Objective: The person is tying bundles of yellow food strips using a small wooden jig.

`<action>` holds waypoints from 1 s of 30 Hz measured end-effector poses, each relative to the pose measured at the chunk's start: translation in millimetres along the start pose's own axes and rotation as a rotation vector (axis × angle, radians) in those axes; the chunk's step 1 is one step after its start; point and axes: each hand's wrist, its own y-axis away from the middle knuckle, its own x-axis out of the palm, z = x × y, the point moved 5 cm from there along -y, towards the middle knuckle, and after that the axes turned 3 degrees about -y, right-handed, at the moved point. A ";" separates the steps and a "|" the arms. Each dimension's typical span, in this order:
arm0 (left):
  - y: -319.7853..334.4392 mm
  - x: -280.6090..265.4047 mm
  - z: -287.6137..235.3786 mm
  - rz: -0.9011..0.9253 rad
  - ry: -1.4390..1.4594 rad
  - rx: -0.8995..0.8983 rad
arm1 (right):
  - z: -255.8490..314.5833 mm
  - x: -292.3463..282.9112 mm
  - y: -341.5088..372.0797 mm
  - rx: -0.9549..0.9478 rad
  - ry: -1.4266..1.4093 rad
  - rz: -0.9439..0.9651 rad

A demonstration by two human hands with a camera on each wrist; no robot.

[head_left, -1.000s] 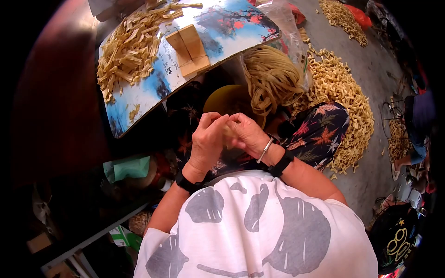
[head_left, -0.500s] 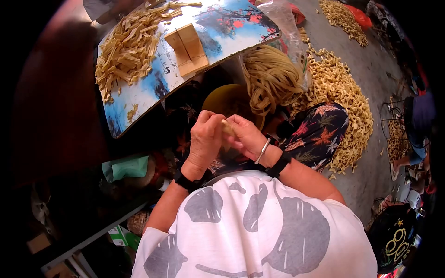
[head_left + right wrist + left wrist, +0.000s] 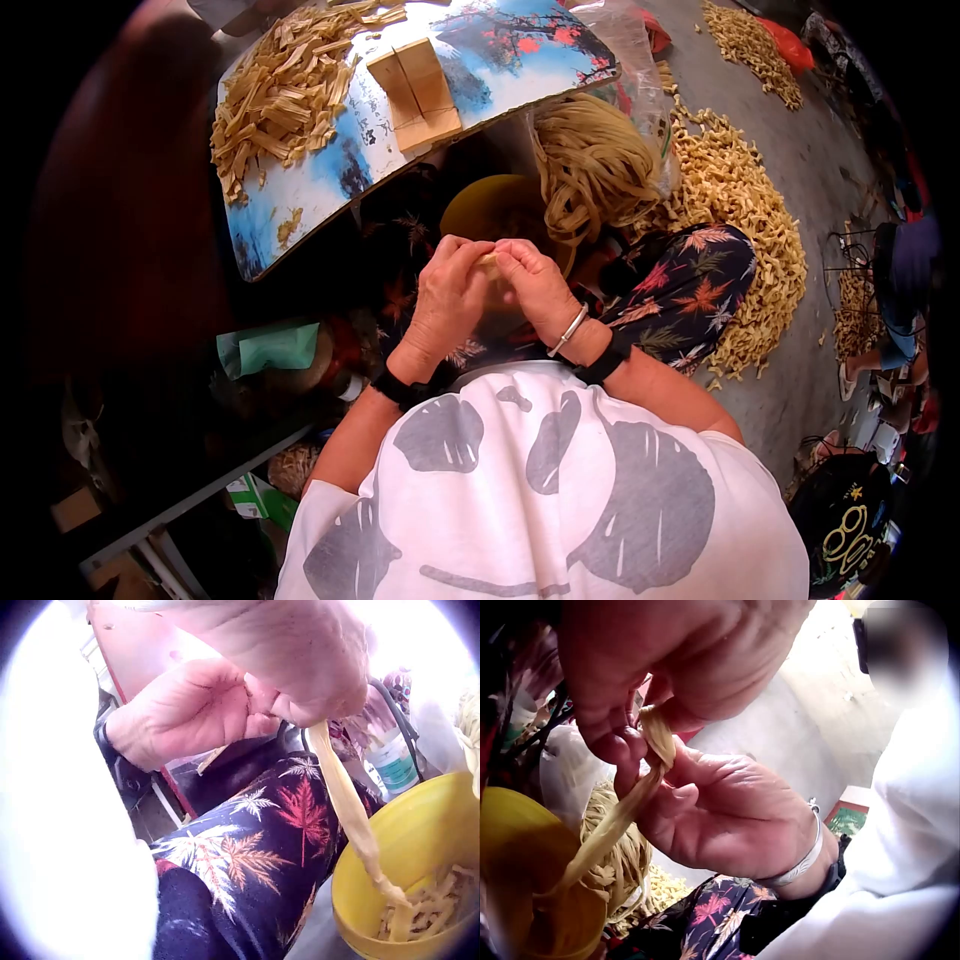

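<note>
Both hands meet over the lap. The left hand and the right hand pinch a pale yellow strip between their fingertips. In the left wrist view the strip is folded over at its upper end, between the fingers of the left hand and the right hand. From the hands its long tail hangs down into a yellow bucket, where more pale pieces lie. In the right wrist view the right hand hides most of the fold.
A painted table holds a heap of cut strips and a slotted wooden block. Long strips hang in a bundle beside the bucket. Knotted pieces cover the floor at the right. A dark bag lies lower right.
The right hand has turned slightly, and its fingertips have come up against the left hand's. The camera view has shifted a little.
</note>
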 end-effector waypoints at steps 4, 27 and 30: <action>0.4 0.1 -4.9 -0.044 -0.124 0.002 | 1.2 1.8 2.5 -0.007 -0.007 0.045; 1.1 -14.9 49.4 -0.039 0.596 -0.464 | 59.0 1.0 8.6 -0.386 0.657 0.072; 4.1 -1.7 54.1 -0.056 1.139 -0.642 | 60.0 3.0 14.2 -0.318 0.497 -0.022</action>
